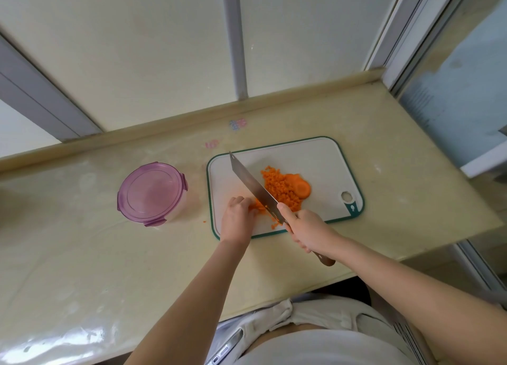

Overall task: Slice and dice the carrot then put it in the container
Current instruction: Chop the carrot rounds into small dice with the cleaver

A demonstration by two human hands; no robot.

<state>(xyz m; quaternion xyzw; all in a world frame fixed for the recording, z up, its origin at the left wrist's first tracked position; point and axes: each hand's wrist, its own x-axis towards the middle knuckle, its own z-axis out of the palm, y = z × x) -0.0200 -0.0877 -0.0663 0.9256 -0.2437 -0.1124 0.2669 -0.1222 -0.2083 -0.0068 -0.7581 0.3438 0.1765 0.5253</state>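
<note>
Overhead view of a pale counter (109, 255) set against a panelled wall.

Cutting board (315, 159): white with a green rim, flat on the counter, right of centre.

Diced carrot (279, 189): a loose orange heap near the middle of the board, right of the blade, touching a whole round slice (301, 187) at its right side. A few more cubes (274, 224) scattered near the board's front edge, just beside the heel of the blade. One stray crumb (204, 221) on the counter, just left of the board.

Carrot portion (256, 204): not yet diced, lying on the near-left part of the board, between the left hand and the blade.

Left hand (238, 218): knuckles up, fingers curled and pressed together, tips pinning the carrot portion to the board.

Right hand (307, 231): fingers wrapped tightly round the wooden handle of the knife (255, 186). Broad blade slanting from near right to far left, edge down beside the carrot portion, tip over the board's far-left corner.

Container (152, 193): round and clear-walled, upright on the counter left of the board and apart from it, closed with a translucent purple clip lid. Contents not discernible through the tinted lid.
</note>
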